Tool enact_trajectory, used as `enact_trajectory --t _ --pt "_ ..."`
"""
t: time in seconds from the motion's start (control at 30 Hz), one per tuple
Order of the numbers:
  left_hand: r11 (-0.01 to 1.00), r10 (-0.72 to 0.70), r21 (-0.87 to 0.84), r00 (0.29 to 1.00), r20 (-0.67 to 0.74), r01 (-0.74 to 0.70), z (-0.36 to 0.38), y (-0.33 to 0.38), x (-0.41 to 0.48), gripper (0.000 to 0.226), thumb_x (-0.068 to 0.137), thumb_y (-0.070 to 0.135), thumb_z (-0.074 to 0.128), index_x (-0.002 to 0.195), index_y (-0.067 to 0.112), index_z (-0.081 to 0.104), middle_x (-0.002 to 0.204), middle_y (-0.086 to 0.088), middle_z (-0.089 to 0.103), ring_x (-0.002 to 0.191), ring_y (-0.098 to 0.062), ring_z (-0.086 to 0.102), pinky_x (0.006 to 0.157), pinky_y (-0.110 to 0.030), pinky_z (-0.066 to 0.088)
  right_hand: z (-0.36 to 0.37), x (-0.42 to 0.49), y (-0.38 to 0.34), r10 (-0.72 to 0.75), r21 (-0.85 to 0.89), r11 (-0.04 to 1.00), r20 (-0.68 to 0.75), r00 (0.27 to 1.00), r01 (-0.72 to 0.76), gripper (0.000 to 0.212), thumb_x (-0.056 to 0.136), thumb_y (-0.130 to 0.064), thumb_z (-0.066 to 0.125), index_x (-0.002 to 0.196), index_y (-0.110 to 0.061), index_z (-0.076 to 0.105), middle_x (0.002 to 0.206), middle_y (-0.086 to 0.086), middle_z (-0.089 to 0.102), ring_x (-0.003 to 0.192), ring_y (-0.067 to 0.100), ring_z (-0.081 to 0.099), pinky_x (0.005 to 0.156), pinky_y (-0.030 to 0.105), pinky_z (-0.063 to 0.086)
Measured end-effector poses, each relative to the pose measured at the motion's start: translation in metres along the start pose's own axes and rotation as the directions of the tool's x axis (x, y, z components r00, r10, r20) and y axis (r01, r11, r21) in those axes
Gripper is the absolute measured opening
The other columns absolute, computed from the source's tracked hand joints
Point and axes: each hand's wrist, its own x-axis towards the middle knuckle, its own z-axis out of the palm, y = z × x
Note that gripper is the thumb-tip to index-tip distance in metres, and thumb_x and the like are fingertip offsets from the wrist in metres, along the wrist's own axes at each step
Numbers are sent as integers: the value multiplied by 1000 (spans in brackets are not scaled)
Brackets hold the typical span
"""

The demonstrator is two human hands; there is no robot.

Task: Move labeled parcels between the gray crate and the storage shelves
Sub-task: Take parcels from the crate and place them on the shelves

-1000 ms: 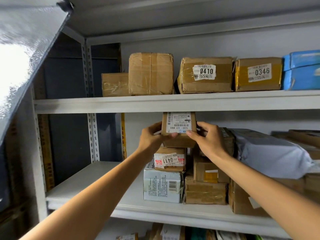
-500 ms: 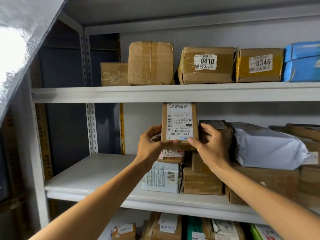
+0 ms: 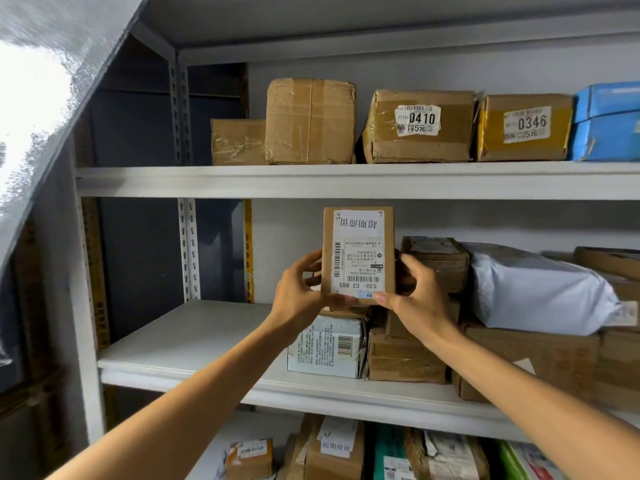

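Grey metal storage shelves fill the frame, with a bright glare on a slanted grey surface in the upper left. At the centre, a small brown cardboard parcel is held upright in the air, in front of the gap between the upper and middle boards. Its white label faces the camera upside down – the code 530-C3 885 sits inverted near the lower edge.

The left hand grips the parcel's lower left side, thumb on the front, fingers curled behind. The right hand grips the lower right side the same way. Both bare forearms reach in from the bottom of the frame.

Behind and below the hands, on the middle board, stand stacked brown boxes and a white printed box. A grey plastic mailer bag lies on top of boxes at centre right.

Along the upper board, left to right: a low brown box, a taller taped box, a box labelled 0410, a box labelled 0346 and a blue box cut off by the right edge – more labelled parcels crowd the lowest level at the bottom of the frame
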Motion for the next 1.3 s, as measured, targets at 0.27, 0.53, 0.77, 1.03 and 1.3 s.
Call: enact_trajectory --t 0.27,0.53,0.77,1.03,1.3 --pt "994 97 49 995 -5 -97 23 6 -3 99 48 28 94 137 23 51 117 5 67 105 -10 64 84 -35 59 -22 -10 -1 -9 -56 998 -61 998 6 70 79 -2 74 142 -14 44 130 -9 55 120 3 42 99 17 36" --pt "970 233 -93 967 107 -223 121 28 -7 96 59 20 91 143 21 44 125 6 62 112 -7 61 84 -19 55 -104 -40 14 -55 -148 989 -299 953 10 71 80 4 71 134 -32 43 114 -25 57 100 -22 53 82 5 48" --pt "919 331 -308 906 265 -245 229 60 -31 91 61 19 91 140 21 46 129 5 62 116 -4 59 90 -25 55 -200 -95 15 -32 -278 954 -465 885 -112 72 83 3 69 140 -32 41 126 -20 56 122 2 53 104 34 46" --pt "838 444 -523 752 487 -156 382 119 -117 79 63 16 90 130 26 50 119 14 64 104 8 60 84 -13 52 -328 -212 2 -2 -408 841 -658 753 -354 78 86 7 64 150 -25 32 136 -13 54 125 2 51 106 34 44" --pt "742 552 -669 526 647 43 527 203 -256 94 60 23 91 142 22 46 128 12 60 115 2 56 97 -29 51 -451 -362 -35 -72 -467 625 -833 549 -626 81 86 2 66 144 -41 31 129 -13 59 122 11 57 97 41 52"
